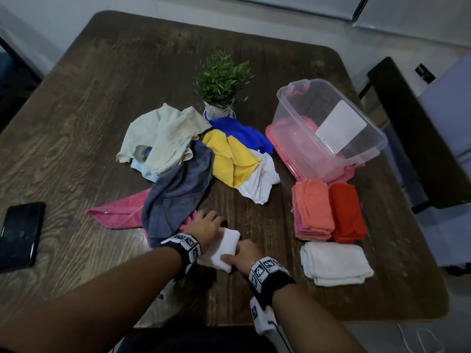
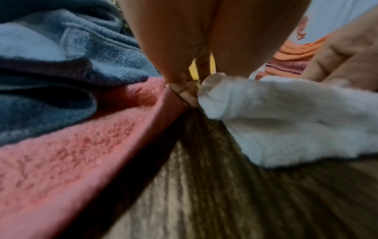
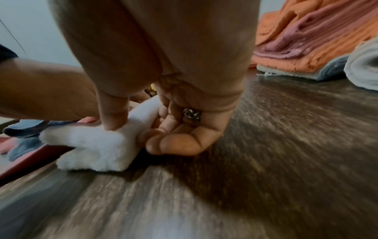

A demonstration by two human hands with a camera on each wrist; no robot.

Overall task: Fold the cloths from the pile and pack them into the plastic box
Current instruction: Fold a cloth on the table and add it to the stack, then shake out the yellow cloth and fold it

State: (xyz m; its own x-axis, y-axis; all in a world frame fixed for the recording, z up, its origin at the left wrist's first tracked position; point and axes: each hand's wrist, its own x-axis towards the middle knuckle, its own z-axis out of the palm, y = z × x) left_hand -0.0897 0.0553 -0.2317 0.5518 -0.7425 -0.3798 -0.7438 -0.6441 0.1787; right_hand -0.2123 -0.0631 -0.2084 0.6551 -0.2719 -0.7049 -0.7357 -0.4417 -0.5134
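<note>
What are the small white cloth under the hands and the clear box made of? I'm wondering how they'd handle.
Small white folded cloth: looks like soft terry or fleece, its surface fuzzy and matte. Clear box: apparently rigid transparent plastic, glossy, the pink lid beneath it showing through its walls.

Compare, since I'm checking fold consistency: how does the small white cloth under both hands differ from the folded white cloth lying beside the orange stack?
The small white fluffy cloth is a compact bundle, gripped by the left hand and right hand; the larger folded white cloth lies untouched. The gripped one sits in front of the person, the other to its right, nearer than the orange stack. Both are white, folded, and on the wooden table, outside the plastic box.
</note>
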